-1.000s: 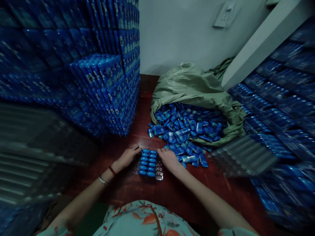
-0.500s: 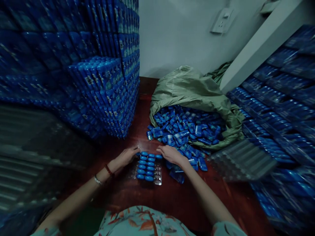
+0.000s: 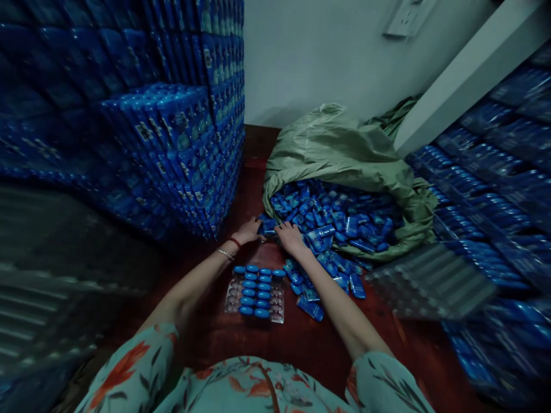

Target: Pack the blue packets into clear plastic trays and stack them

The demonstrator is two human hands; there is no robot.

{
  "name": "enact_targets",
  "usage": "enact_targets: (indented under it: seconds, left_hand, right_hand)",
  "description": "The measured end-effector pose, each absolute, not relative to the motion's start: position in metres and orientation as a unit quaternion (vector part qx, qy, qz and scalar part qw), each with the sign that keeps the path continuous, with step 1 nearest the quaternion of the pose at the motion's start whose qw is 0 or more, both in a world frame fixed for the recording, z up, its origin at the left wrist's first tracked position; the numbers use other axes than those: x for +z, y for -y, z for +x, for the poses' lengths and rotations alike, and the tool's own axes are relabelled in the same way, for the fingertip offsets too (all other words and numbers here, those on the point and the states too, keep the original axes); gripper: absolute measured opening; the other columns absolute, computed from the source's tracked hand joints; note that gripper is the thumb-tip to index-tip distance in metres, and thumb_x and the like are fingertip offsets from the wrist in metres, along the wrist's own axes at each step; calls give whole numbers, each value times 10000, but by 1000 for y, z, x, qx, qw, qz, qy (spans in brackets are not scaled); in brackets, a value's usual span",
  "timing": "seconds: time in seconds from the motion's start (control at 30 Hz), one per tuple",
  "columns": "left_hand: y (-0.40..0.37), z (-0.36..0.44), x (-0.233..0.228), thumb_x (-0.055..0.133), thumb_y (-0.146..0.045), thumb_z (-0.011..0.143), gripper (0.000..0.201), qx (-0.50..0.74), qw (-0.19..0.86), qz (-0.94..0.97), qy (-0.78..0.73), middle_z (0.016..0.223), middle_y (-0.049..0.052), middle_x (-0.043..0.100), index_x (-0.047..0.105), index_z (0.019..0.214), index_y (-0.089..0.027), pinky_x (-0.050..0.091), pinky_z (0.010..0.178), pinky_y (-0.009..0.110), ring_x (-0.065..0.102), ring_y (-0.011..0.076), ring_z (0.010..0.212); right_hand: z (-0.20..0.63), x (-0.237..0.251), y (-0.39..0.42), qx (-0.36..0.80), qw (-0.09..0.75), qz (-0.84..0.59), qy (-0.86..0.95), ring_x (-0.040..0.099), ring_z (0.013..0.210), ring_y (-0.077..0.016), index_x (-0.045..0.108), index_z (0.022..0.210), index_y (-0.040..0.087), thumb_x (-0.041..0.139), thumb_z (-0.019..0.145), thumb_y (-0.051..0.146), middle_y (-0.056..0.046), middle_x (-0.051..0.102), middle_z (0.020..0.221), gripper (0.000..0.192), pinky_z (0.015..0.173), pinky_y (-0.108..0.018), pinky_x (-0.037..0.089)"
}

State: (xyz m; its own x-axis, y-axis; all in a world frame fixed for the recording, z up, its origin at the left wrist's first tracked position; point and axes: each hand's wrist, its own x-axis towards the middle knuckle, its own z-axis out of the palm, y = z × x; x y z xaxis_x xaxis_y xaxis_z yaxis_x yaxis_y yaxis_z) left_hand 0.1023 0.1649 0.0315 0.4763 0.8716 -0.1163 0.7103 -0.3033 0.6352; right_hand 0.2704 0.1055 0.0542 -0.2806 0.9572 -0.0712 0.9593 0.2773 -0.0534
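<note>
1. The loose blue packets [image 3: 331, 229] lay heaped at the mouth of the green sack [image 3: 340, 149], far and right on the red table [image 3: 301, 338].
2. The left hand [image 3: 249, 230] rested at the heap's left edge, fingers curled onto a packet; whether it gripped could not be told.
3. The right hand [image 3: 289, 236] lay just beside it, fingers bent down among the packets.
4. Nearer, a clear tray [image 3: 256, 293] held rows of blue packets.
5. Stacks of filled trays [image 3: 172, 132] stood at far left.

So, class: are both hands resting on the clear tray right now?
No: both the left hand and right hand reach into the blue packets, beyond the tray.
</note>
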Motion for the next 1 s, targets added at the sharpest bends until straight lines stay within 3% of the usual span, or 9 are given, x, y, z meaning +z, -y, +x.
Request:
enact_targets:
  seconds: [0.1, 0.2, 0.27, 0.33, 0.47, 0.6, 0.67, 0.8, 1.0]
  left_hand:
    - [-171, 105, 17, 767, -224, 591, 408, 133, 327, 787, -506, 976, 129, 635, 608, 948, -104, 465, 792, 327, 601, 257, 890]
    - [-162, 86, 13, 723, -278, 650, 271, 162, 330, 779, -509, 818, 56, 640, 605, 842, -127, 471, 753, 305, 596, 212, 795]
    - [-147, 68, 15, 664, -297, 712, 209, 196, 321, 771, -515, 820, 40, 633, 594, 832, -141, 466, 780, 308, 586, 199, 813]
    - [-125, 47, 20, 590, -287, 773, 171, 239, 305, 758, -525, 895, 46, 627, 581, 879, -153, 452, 831, 317, 577, 196, 883]
    - [-69, 8, 34, 495, -299, 842, 183, 320, 272, 718, -554, 955, 55, 616, 562, 951, -168, 448, 855, 330, 578, 193, 906]
    - [-12, -16, 41, 547, -354, 826, 220, 396, 267, 669, -570, 920, 42, 628, 574, 958, -180, 473, 814, 317, 594, 187, 859]
    - [11, -18, 38, 568, -363, 817, 228, 407, 276, 644, -586, 903, 33, 629, 569, 962, -187, 488, 780, 309, 599, 184, 838]
    - [33, -6, 20, 527, -330, 857, 167, 386, 289, 673, -561, 871, 33, 608, 569, 943, -193, 498, 718, 290, 590, 171, 793]
    - [22, 10, 7, 352, -165, 922, 252, 311, 187, 806, -467, 985, 91, 578, 565, 1058, -183, 475, 797, 337, 517, 198, 914]
  right_hand:
    - [287, 63, -83, -55, -35, 608, -791, 510, 1059, -226, 549, 1130, 148, 404, 914, 235, -124, 601, 1105, 275, 894, -349, 378]
    - [314, 69, -38, -133, -179, 619, -753, 585, 936, -209, 564, 1081, 174, 445, 895, 313, -90, 634, 1034, 261, 822, -311, 429]
    - [328, 68, -3, -199, -262, 636, -698, 616, 815, -209, 574, 1032, 196, 482, 865, 374, -66, 657, 924, 260, 747, -308, 458]
    - [333, 60, 28, -261, -293, 654, -647, 627, 717, -203, 557, 1029, 206, 494, 846, 410, -39, 655, 804, 281, 669, -294, 474]
    - [313, 36, 61, -340, -312, 639, -615, 652, 731, -193, 483, 1110, 201, 418, 876, 343, -33, 657, 802, 282, 688, -297, 501]
    - [287, 22, 60, -253, -305, 609, -687, 618, 969, -205, 487, 1150, 188, 371, 907, 270, -102, 634, 1054, 282, 858, -348, 477]
    - [282, 22, 56, -210, -292, 584, -728, 599, 1007, -207, 509, 1153, 182, 356, 919, 252, -111, 621, 1075, 288, 878, -352, 471]
    - [285, 25, 49, -192, -283, 548, -763, 603, 962, -191, 535, 1131, 197, 364, 929, 250, -89, 624, 1014, 270, 858, -335, 486]
    - [284, 22, 50, -194, -248, 543, -778, 593, 912, -179, 536, 1099, 194, 343, 933, 218, -79, 591, 944, 256, 817, -302, 488]
